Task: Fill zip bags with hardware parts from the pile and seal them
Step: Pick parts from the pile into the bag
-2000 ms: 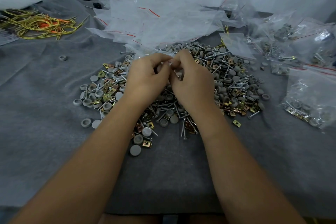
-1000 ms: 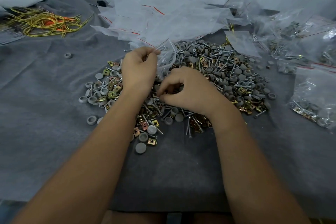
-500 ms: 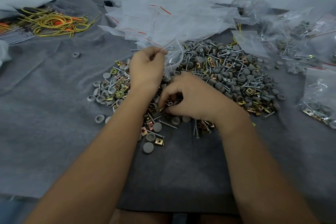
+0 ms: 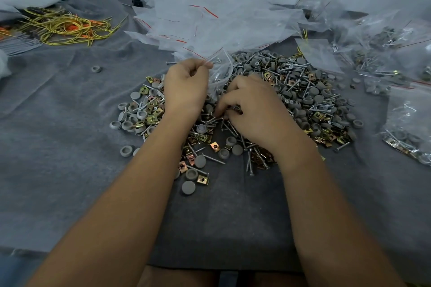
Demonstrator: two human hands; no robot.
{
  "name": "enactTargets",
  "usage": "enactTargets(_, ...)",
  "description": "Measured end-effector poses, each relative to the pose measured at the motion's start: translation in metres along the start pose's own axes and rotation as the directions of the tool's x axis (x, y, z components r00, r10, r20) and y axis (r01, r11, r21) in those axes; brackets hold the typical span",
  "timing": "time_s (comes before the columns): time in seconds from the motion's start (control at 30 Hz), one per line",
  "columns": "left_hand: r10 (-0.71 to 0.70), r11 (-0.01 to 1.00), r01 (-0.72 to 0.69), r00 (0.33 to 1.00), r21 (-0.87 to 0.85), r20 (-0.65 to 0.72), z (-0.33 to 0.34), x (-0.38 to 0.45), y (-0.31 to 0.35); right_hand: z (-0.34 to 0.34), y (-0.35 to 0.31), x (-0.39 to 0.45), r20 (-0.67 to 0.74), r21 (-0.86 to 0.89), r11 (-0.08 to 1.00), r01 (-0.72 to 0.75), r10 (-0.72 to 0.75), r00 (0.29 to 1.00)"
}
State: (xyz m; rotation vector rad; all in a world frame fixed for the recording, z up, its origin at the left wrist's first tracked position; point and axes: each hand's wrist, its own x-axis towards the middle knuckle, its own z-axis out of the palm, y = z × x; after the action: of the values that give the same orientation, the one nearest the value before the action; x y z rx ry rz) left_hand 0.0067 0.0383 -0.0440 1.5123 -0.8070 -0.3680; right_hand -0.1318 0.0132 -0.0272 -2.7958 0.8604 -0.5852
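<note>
A wide pile of hardware parts (image 4: 303,100) lies on the grey cloth: screws, grey round caps and brass-coloured clips. My left hand (image 4: 185,87) pinches the top edge of a small clear zip bag (image 4: 220,70), which hangs with its mouth held apart above the pile. My right hand (image 4: 254,109) is down in the pile just right of the bag, its fingertips curled around a few screws. What lies under my right palm is hidden.
A heap of empty clear zip bags (image 4: 210,23) lies behind the pile. Filled bags (image 4: 410,128) sit along the right side. Yellow and orange wires (image 4: 63,27) lie at the far left. A lone grey cap (image 4: 96,69) rests left of the pile.
Two seconds ago both hands were together at the bag's mouth. My right hand has since dropped into the pile and gathers screws, while my left keeps holding the bag up.
</note>
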Motion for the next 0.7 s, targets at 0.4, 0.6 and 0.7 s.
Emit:
enactTargets(0.4,-0.016,1.0,0.016,1.0,-0.004,0.001,0.0009,0.0002,-0.0001,-0.0004,-0.0066,0.0007,0.189,0.049,0.998,0.039,-0.048,0.981)
enactTargets(0.6,-0.019,1.0,0.019,1.0,-0.005,0.003,0.001,0.0,-0.0001,-0.0027,-0.0059,-0.0034,0.247,0.079,0.997,0.017,-0.036,0.968)
enactTargets(0.7,-0.02,1.0,0.02,1.0,-0.009,0.005,0.001,-0.0004,0.0,-0.0058,-0.0082,-0.0038,0.285,0.097,0.995,0.01,-0.037,0.958)
